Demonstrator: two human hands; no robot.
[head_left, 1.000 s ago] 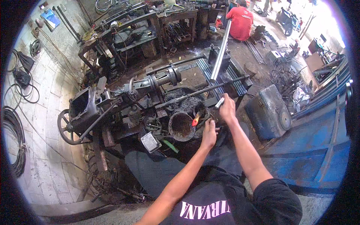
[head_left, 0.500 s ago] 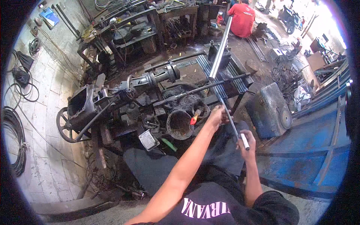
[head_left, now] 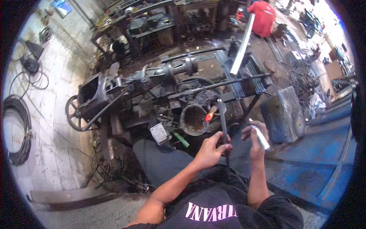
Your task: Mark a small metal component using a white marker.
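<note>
My left hand [head_left: 212, 149] grips a dark, narrow metal bar [head_left: 223, 124] that stands nearly upright in front of my lap, its bright end pointing away from me. My thumb and fingers close round its lower part. To the right, apart from the bar, my right hand [head_left: 258, 139] holds a white pen-shaped stick [head_left: 261, 138] between its fingers, with the narrow tip pointing away. Just left of the bar is a round metal pot [head_left: 193, 120] with brownish contents. A small tool with a red and yellow handle [head_left: 210, 114] leans at the pot's rim.
A dark machine with a handwheel [head_left: 72, 113] stands at left. Beyond my hands, a long shiny bar [head_left: 243, 45] lies over stacked grey bars [head_left: 251, 72]. A worn metal box [head_left: 283, 114] is at right. A person in a red shirt [head_left: 263, 18] sits far off.
My left hand has come back toward me, to the left, and the bar has swung from slanting across to nearly upright. The right hand, beside the bar before, is now away from it.
</note>
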